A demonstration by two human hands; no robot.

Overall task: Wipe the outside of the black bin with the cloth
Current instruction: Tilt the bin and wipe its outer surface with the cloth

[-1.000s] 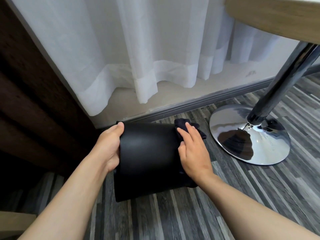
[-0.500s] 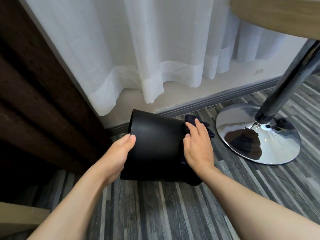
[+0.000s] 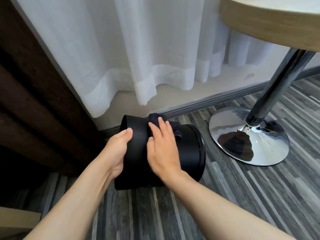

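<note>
The black bin [image 3: 188,153] lies tipped on its side on the grey plank floor, its rim turned to the right. My left hand [image 3: 116,149] grips its left end, thumb on top. My right hand [image 3: 162,149] lies flat on the bin's upper side with fingers spread, pressing a dark cloth [image 3: 173,126] against it. The cloth sticks out beyond my fingertips and bunches toward the right; most of it is hidden under the palm.
A chrome table base [image 3: 249,137] and slanted pole [image 3: 280,84] stand just right of the bin, under a round wooden tabletop [image 3: 270,19]. A white curtain [image 3: 138,58] hangs over the wall and skirting behind. Dark wooden panelling [image 3: 34,101] closes the left.
The bin has turned so its rim now faces right. My right hand with the cloth has slid from the bin's right edge onto its upper side. My left hand has shifted its grip.
</note>
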